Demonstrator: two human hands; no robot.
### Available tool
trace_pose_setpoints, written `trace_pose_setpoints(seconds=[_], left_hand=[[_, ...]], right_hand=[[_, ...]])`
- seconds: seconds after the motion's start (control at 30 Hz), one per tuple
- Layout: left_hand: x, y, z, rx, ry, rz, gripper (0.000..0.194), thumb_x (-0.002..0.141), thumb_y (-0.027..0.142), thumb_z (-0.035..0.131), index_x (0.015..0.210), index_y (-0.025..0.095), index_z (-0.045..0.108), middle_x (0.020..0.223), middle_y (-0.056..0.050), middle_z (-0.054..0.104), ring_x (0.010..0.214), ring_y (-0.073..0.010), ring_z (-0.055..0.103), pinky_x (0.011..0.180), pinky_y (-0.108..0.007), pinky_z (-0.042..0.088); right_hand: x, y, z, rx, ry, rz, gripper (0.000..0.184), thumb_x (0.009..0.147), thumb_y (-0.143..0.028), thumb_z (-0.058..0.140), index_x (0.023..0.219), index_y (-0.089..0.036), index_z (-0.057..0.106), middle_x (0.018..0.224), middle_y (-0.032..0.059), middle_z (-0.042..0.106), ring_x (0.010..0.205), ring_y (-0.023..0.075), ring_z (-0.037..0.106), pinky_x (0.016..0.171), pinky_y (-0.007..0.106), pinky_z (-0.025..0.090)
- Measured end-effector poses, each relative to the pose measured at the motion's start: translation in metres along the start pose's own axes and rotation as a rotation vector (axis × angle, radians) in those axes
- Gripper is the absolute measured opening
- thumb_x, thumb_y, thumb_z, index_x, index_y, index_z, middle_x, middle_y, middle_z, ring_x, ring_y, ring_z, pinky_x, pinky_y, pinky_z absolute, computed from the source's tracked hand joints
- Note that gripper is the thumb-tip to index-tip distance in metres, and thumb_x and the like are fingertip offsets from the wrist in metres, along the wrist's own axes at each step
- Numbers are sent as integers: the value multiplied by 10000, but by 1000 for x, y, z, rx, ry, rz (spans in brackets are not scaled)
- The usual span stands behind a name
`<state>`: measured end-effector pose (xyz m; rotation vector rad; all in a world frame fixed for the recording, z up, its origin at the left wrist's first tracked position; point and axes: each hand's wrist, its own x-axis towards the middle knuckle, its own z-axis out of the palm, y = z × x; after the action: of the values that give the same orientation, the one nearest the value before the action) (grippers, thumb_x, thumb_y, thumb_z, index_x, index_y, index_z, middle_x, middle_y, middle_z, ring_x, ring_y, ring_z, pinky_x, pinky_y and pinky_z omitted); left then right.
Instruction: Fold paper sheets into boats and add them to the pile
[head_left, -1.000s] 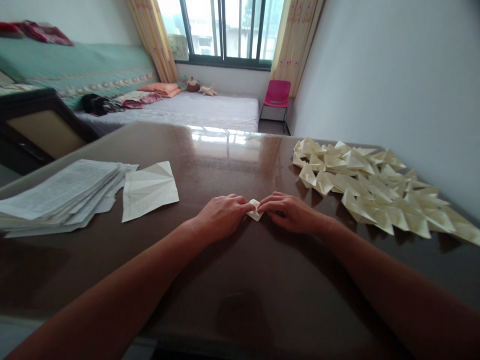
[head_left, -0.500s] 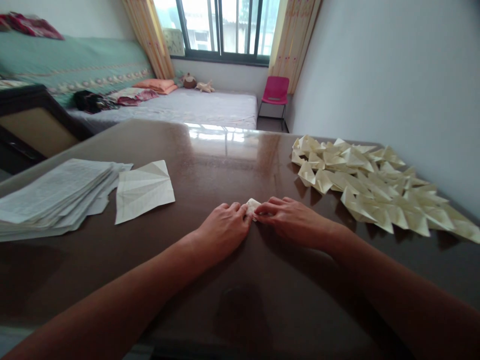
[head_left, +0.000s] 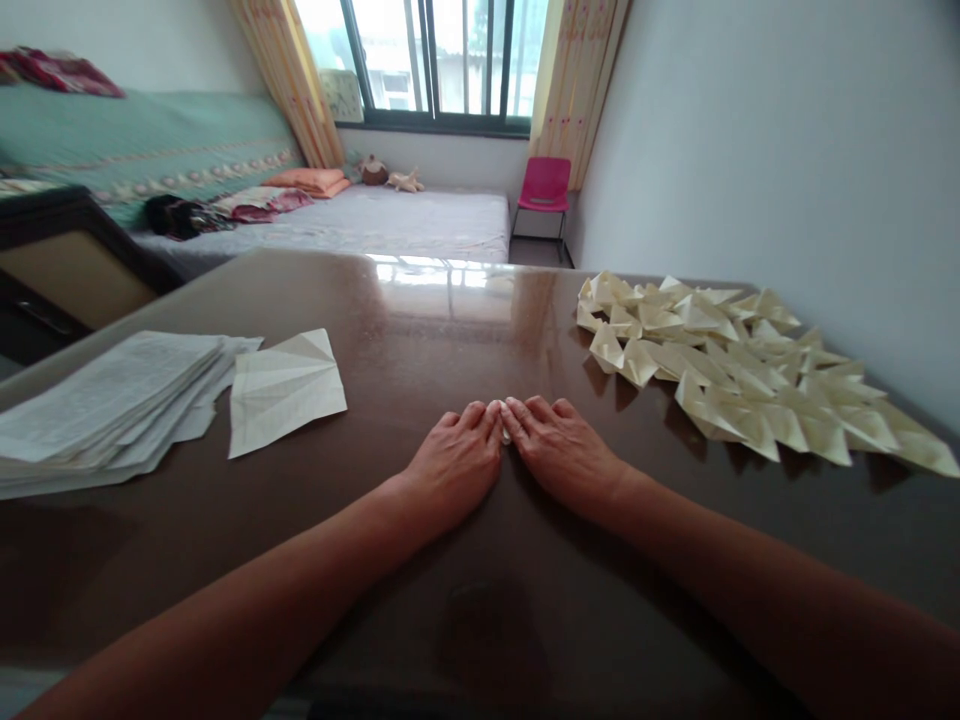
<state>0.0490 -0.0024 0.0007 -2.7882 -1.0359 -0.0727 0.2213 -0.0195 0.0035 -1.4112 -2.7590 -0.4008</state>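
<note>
My left hand (head_left: 457, 465) and my right hand (head_left: 559, 455) lie side by side on the glossy brown table (head_left: 420, 330), fingertips touching. Both press down on a small folded cream paper piece (head_left: 506, 436). Only a thin sliver of it shows between the two index fingers; the rest is hidden under the hands. The fingers are held close together over it.
A pile of several folded cream paper pieces (head_left: 735, 375) covers the table's right side by the wall. At the left lie a stack of printed sheets (head_left: 105, 395) and one creased sheet (head_left: 285, 388). Beyond the table are a bed (head_left: 375, 215), a pink chair (head_left: 544, 190) and a dark cabinet (head_left: 60, 270).
The hands have closed in over the small paper piece and flattened onto it. It showed between the fingertips before; now it is almost wholly covered.
</note>
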Motion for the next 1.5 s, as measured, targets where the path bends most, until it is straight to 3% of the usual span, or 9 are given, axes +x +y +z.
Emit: trace_pose_setpoints(seconds=[0.2, 0.37, 0.47, 0.6, 0.67, 0.77, 0.97, 1.23, 1.5], left_hand=[[6, -5, -3, 10, 0, 5, 358, 916, 190, 437, 1236, 73, 548, 1278, -152, 571, 1113, -269, 515, 869, -385, 455], [6, -2, -13, 8, -22, 40, 225, 914, 198, 468, 956, 118, 674, 1036, -118, 662, 914, -233, 576, 771, -350, 469], [5, -7, -10, -117, 30, 49, 275, 938, 217, 431, 820, 154, 672, 944, -80, 668, 870, -195, 584, 819, -330, 464], [9, -24, 5, -358, 156, -109, 159, 898, 298, 516, 924, 177, 617, 1025, -72, 632, 950, -198, 584, 834, -313, 478], [12, -30, 12, -467, 175, -171, 219, 847, 315, 586, 1018, 179, 579, 1015, -69, 629, 898, -196, 597, 786, -312, 492], [14, -32, 15, -655, 162, -217, 349, 815, 273, 609, 1145, 197, 526, 995, -36, 653, 781, -158, 611, 713, -280, 497], [17, -31, 7, -860, 175, -320, 210, 779, 267, 623, 978, 201, 633, 803, 9, 667, 652, -121, 593, 613, -230, 474], [17, -30, 2, -959, 321, -346, 164, 780, 335, 642, 824, 179, 666, 676, 19, 632, 576, -99, 555, 542, -204, 442], [13, -25, -1, -755, 384, -250, 61, 811, 255, 582, 827, 203, 610, 802, 11, 592, 698, -108, 562, 600, -205, 462]], right_hand=[[3, -1, 1, 30, -20, 13, 407, 931, -113, 405, 1329, -70, 480, 1323, 182, 540, 1152, 290, 473, 850, 424, 413], [-2, -10, -19, 30, -104, 20, 355, 901, -77, 416, 1221, -27, 562, 1220, 215, 590, 1074, 299, 508, 812, 420, 414], [-2, -4, -22, 105, -106, 40, 255, 902, -118, 448, 1078, -100, 632, 1104, 174, 643, 1019, 282, 527, 804, 397, 407], [6, 18, -2, 414, 2, 151, 176, 918, -231, 481, 1024, -183, 613, 1033, 93, 649, 968, 210, 557, 799, 318, 420], [11, 27, 10, 644, 67, 219, 255, 869, -287, 571, 1100, -179, 574, 1060, 76, 635, 891, 170, 577, 764, 282, 435], [17, 35, 21, 916, 76, 316, 324, 787, -268, 658, 1087, -175, 578, 920, 28, 651, 695, 118, 559, 655, 247, 432], [19, 40, 18, 1378, 53, 336, 270, 724, -281, 688, 943, -138, 624, 732, -3, 605, 635, 110, 532, 572, 229, 425], [18, 39, 1, 1193, 195, 280, 148, 741, -251, 668, 844, -146, 652, 732, 4, 638, 625, 100, 518, 588, 221, 420], [14, 36, -6, 1071, 227, 208, 93, 779, -229, 642, 826, -154, 670, 702, -5, 641, 628, 103, 527, 596, 216, 397]])
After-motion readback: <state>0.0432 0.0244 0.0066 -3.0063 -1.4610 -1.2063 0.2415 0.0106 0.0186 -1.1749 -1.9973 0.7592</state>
